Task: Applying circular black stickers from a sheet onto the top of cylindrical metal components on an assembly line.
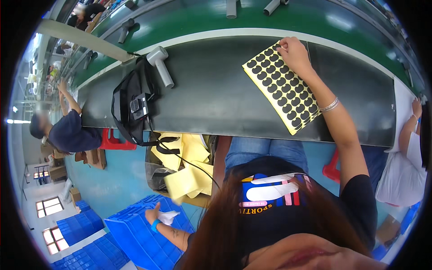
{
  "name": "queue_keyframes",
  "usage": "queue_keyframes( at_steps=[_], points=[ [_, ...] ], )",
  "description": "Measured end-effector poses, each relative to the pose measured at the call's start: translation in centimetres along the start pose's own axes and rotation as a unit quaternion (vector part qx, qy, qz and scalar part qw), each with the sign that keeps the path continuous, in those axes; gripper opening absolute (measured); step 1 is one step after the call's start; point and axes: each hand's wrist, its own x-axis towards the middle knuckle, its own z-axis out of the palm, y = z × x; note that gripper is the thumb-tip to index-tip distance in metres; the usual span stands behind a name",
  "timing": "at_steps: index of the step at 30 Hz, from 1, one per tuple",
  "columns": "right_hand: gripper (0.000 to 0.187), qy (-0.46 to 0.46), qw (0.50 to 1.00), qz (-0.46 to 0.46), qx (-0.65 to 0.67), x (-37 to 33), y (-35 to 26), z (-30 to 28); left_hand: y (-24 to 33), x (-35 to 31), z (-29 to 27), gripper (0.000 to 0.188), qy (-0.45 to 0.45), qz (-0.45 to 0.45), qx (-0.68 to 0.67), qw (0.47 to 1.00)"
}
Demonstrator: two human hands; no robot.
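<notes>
Right hand (294,54) at the far corner of the patch sheet (271,83), on the workbench (202,103)
Thumb and fingertips nearly meet there — whether they grip one of the black patches (277,95), I cannot tell. The left hand (153,215), well to the sheet's near left, looks loosely open and empty. Likely step: peeling a patch — next calls for a clean lift.

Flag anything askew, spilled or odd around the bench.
Yellow paper lies jumbled below the bench, one piece blurred as if moving. The bag looks untidy, its strap hanging over the edge. The dotted sheets lie slanted. I see no spill.
</notes>
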Motion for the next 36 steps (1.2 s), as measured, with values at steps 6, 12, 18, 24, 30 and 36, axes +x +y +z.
queue_keyframes(
  at_steps=[6,12,18,24,30,36],
  points=[
    [0.021,-0.107,0.99,0.093,0.028,1.3,-0.4,-1.0,20.0,-4.8,-20.7,0.026,0.199,0.26,-0.515,0.792],
    [0.02,-0.066,0.992,0.097,0.053,1.0,-0.5,-0.7,43.3,-11.9,-23.9,0.036,0.16,0.732,-0.405,0.524],
    [0.013,-0.082,0.987,0.104,0.089,0.7,-2.0,-1.1,54.0,-15.8,-19.3,0.032,-0.022,0.877,-0.265,0.401],
    [0.009,-0.103,0.907,0.13,0.388,1.4,1.9,-2.5,55.2,-16.0,-18.7,0.038,-0.041,0.88,-0.217,0.421],
    [0.011,0.011,0.916,0.102,0.388,0.5,4.1,-8.0,58.1,-12.6,-22.4,0.039,-0.042,0.779,-0.43,0.455],
    [0.013,0.07,0.925,0.115,0.355,-4.3,3.8,-10.9,69.5,3.8,-25.9,0.046,0.32,0.496,-0.342,0.732]
  ],
)
